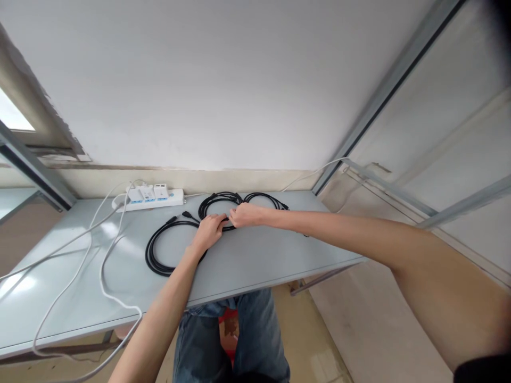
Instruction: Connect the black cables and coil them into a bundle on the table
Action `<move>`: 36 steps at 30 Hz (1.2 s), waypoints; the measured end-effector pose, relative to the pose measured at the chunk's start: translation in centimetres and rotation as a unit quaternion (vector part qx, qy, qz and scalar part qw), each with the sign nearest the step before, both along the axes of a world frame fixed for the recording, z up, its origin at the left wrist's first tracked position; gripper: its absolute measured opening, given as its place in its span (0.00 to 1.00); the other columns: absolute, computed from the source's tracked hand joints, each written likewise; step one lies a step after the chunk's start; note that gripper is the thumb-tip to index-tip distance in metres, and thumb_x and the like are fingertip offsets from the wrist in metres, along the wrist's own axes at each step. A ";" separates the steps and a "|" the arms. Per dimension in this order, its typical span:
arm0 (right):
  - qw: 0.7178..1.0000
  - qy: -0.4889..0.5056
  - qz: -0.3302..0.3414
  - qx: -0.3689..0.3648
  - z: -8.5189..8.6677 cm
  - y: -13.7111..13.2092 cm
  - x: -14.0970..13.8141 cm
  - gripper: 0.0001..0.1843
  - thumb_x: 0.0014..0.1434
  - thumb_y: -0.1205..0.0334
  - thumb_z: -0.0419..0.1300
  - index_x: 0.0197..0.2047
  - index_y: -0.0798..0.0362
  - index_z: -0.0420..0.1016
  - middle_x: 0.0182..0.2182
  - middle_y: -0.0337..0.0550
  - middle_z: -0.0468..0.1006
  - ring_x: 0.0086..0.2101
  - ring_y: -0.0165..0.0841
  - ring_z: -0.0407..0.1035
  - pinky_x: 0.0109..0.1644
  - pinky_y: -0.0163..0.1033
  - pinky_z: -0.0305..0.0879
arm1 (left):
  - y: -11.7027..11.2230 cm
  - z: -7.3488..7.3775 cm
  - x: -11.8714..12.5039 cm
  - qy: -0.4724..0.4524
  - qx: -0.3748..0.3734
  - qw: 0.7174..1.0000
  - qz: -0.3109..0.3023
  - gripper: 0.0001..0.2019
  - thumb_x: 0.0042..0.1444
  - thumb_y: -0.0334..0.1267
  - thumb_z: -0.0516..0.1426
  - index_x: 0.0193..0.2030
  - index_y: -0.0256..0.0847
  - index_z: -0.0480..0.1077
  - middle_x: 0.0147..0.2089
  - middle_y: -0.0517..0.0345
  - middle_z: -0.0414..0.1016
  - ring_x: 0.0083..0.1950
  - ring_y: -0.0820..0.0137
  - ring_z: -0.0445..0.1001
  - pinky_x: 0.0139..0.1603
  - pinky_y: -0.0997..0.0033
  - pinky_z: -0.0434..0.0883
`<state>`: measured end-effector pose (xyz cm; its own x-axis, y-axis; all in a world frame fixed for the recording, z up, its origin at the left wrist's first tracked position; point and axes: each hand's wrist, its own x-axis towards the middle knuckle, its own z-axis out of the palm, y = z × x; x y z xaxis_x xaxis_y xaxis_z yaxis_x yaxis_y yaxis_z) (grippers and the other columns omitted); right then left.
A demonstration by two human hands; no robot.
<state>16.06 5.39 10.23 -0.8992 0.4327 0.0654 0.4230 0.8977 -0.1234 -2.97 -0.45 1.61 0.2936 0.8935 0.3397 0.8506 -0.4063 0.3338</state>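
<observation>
Several coils of black cable lie side by side on the grey-blue table. My left hand (211, 232) has its fingers closed on the near side of the middle coil of black cable (215, 198). Right beside it, my right hand (246, 215) pinches the same stretch of cable, and the fingertips of both hands almost meet. Partly under my left forearm is a larger coil of black cable (150, 254), with black plug ends (186, 214) near its top. A smaller black coil (265, 196) curves out behind my right hand. The exact grip points are partly hidden by my fingers.
A white power strip (171, 198) with white adapters stands at the back left of the table (255, 260). White cords (102, 266) run from it across the left side and over the front edge. Metal posts (343, 141) rise at both ends, and a wall stands behind.
</observation>
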 end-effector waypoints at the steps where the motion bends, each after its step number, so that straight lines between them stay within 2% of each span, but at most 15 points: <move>1: 1.000 0.010 -0.008 -0.005 0.0 0.0 0.0 0.17 0.65 0.70 0.54 0.25 0.53 0.72 0.21 0.46 0.69 0.23 0.32 0.61 0.35 0.44 0.69 | 0.0 0.0 0.0 -0.002 -0.002 1.000 0.002 0.12 0.72 0.39 0.49 0.44 0.43 0.73 0.39 0.49 0.80 0.44 0.58 0.78 0.45 0.65 0.68; 6: 0.996 -0.070 -0.034 0.032 0.4 -0.4 -0.2 0.13 0.62 0.76 0.56 0.28 0.56 0.75 0.27 0.52 0.77 0.33 0.40 0.73 0.41 0.45 0.68 | -0.1 0.1 0.1 0.004 -0.004 1.000 -0.006 0.12 0.72 0.39 0.49 0.44 0.43 0.73 0.38 0.50 0.79 0.43 0.58 0.78 0.44 0.65 0.68; 10: 0.989 -0.101 -0.107 0.032 0.3 -0.7 -0.1 0.10 0.60 0.76 0.59 0.32 0.57 0.79 0.32 0.53 0.82 0.38 0.43 0.77 0.44 0.43 0.66 | -0.2 0.0 0.0 0.007 0.000 1.000 -0.011 0.12 0.72 0.39 0.49 0.44 0.43 0.73 0.37 0.51 0.79 0.42 0.59 0.77 0.44 0.65 0.67; 12: 0.985 -0.046 -0.168 -0.011 -0.2 -0.9 0.0 0.10 0.64 0.72 0.59 0.31 0.57 0.78 0.32 0.52 0.82 0.37 0.40 0.77 0.42 0.40 0.65 | -0.1 -0.2 -0.2 0.010 0.004 1.000 -0.007 0.13 0.72 0.39 0.49 0.44 0.43 0.73 0.37 0.51 0.78 0.42 0.59 0.77 0.45 0.65 0.67; 14: 0.963 0.042 -0.241 -0.111 -0.9 -1.4 0.0 0.15 0.66 0.69 0.58 0.27 0.56 0.76 0.27 0.47 0.80 0.32 0.35 0.74 0.39 0.37 0.63 | 0.0 -0.3 -0.3 0.014 0.007 1.000 -0.001 0.13 0.72 0.39 0.49 0.43 0.43 0.73 0.37 0.51 0.78 0.42 0.59 0.77 0.45 0.65 0.67; 16: 0.902 0.155 -0.313 -0.255 -1.7 -2.1 -0.2 0.19 0.67 0.67 0.57 0.24 0.56 0.73 0.21 0.41 0.74 0.25 0.29 0.68 0.33 0.34 0.60 | 0.1 -0.4 -0.3 0.016 0.004 1.000 0.006 0.13 0.72 0.38 0.49 0.42 0.43 0.73 0.38 0.51 0.79 0.42 0.60 0.77 0.46 0.65 0.67; 17: 0.853 0.220 -0.341 -0.328 -2.0 -2.6 -0.4 0.19 0.68 0.66 0.56 0.24 0.56 0.73 0.19 0.38 0.71 0.21 0.27 0.63 0.29 0.33 0.57 | 0.2 -0.4 -0.2 0.015 0.002 1.000 0.010 0.13 0.72 0.38 0.49 0.42 0.43 0.73 0.38 0.51 0.78 0.42 0.60 0.77 0.46 0.65 0.67; 19: 0.729 0.353 -0.378 -0.449 -2.6 -3.7 -1.1 0.17 0.69 0.64 0.55 0.27 0.57 0.73 0.19 0.35 0.68 0.17 0.24 0.56 0.23 0.32 0.49 | 0.2 -0.4 -0.1 0.005 0.003 1.000 0.018 0.13 0.72 0.39 0.48 0.43 0.43 0.73 0.37 0.51 0.78 0.42 0.60 0.77 0.46 0.65 0.67; 23: 0.488 0.543 -0.391 -0.560 -3.1 -5.6 -3.3 0.15 0.70 0.63 0.55 0.30 0.55 0.70 0.20 0.31 0.66 0.14 0.21 0.47 0.18 0.32 0.40 | 0.3 -0.5 0.0 -0.025 0.015 0.999 0.027 0.13 0.73 0.39 0.47 0.44 0.43 0.72 0.37 0.51 0.77 0.43 0.60 0.77 0.45 0.65 0.67; 25: 0.394 0.592 -0.375 -0.595 -3.2 -6.1 -4.4 0.15 0.71 0.65 0.51 0.31 0.54 0.68 0.20 0.31 0.65 0.13 0.20 0.44 0.17 0.32 0.40 | 0.3 -0.6 -0.1 -0.027 0.018 0.999 0.031 0.13 0.73 0.39 0.47 0.45 0.43 0.72 0.39 0.51 0.77 0.44 0.61 0.77 0.46 0.66 0.67; 26: 0.357 0.609 -0.364 -0.608 -3.2 -6.3 -4.8 0.14 0.71 0.68 0.50 0.31 0.54 0.67 0.21 0.30 0.65 0.13 0.21 0.43 0.17 0.31 0.41 | 0.4 -0.7 -0.1 -0.024 0.019 0.999 0.032 0.12 0.73 0.39 0.47 0.45 0.43 0.72 0.39 0.51 0.78 0.44 0.61 0.77 0.46 0.66 0.67; 28: 0.309 0.631 -0.342 -0.624 -3.5 -6.5 -5.3 0.14 0.68 0.74 0.47 0.32 0.53 0.65 0.21 0.30 0.64 0.14 0.21 0.40 0.17 0.30 0.41 | 0.4 -0.8 -0.2 -0.014 0.016 0.999 0.032 0.12 0.73 0.38 0.47 0.44 0.43 0.72 0.39 0.51 0.77 0.43 0.61 0.76 0.46 0.66 0.67; 29: 0.299 0.638 -0.331 -0.628 -3.6 -6.5 -5.5 0.14 0.66 0.76 0.46 0.33 0.52 0.64 0.20 0.29 0.63 0.14 0.22 0.39 0.17 0.29 0.42 | 0.4 -0.8 -0.2 -0.009 0.014 0.999 0.032 0.12 0.73 0.38 0.48 0.44 0.43 0.72 0.38 0.51 0.77 0.42 0.61 0.76 0.46 0.66 0.67; 33: 0.305 0.666 -0.300 -0.611 -4.3 -6.8 -6.1 0.15 0.63 0.79 0.43 0.35 0.51 0.63 0.21 0.29 0.59 0.16 0.27 0.35 0.18 0.31 0.44 | 0.2 -0.5 -0.1 -0.012 0.011 1.000 0.024 0.13 0.73 0.40 0.48 0.42 0.43 0.72 0.37 0.52 0.76 0.41 0.61 0.75 0.44 0.66 0.67; 36: 0.318 0.681 -0.293 -0.591 -5.0 -7.0 -6.6 0.15 0.67 0.75 0.42 0.35 0.49 0.62 0.21 0.31 0.57 0.17 0.30 0.37 0.19 0.33 0.46 | -0.1 0.0 -0.1 -0.008 0.004 1.000 0.024 0.13 0.72 0.39 0.49 0.41 0.43 0.72 0.36 0.52 0.76 0.40 0.62 0.75 0.44 0.66 0.67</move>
<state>9.44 -1.64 5.22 -0.1274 0.9461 -0.2979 -0.6940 -0.2996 -0.6547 -3.11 -0.50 1.59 0.2456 0.9033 0.3518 0.8635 -0.3688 0.3439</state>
